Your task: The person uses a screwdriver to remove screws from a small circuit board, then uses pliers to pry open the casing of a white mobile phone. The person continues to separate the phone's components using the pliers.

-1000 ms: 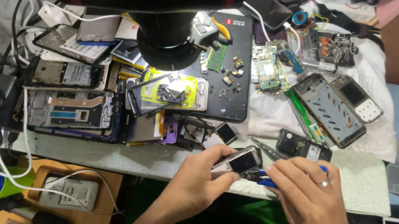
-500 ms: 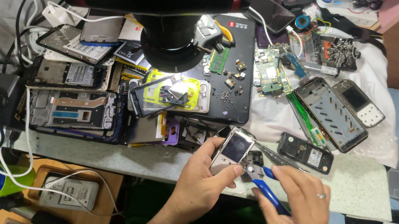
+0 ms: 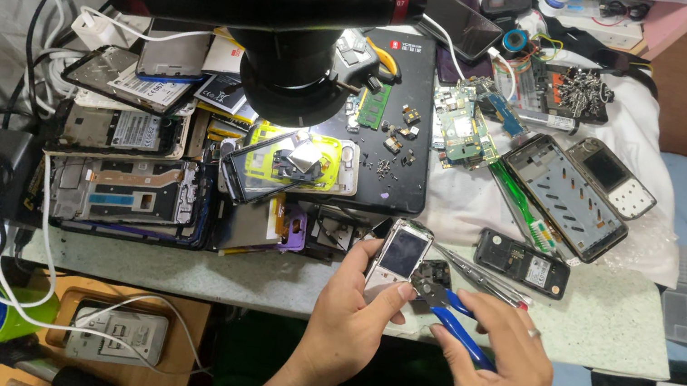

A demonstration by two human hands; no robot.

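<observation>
The table fills most of the frame, piled with phone parts. Low in the middle, the left hand is wrapped around a small phone, holding it up. The right hand is closed on blue pliers, tips at the phone's edge. It looks like prying; next needs a gentle, steady squeeze.

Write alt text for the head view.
The left hand holds a small silver phone while the right hand works blue-handled pliers at its edge, over a bench crowded with phone parts, under a black microscope.
</observation>
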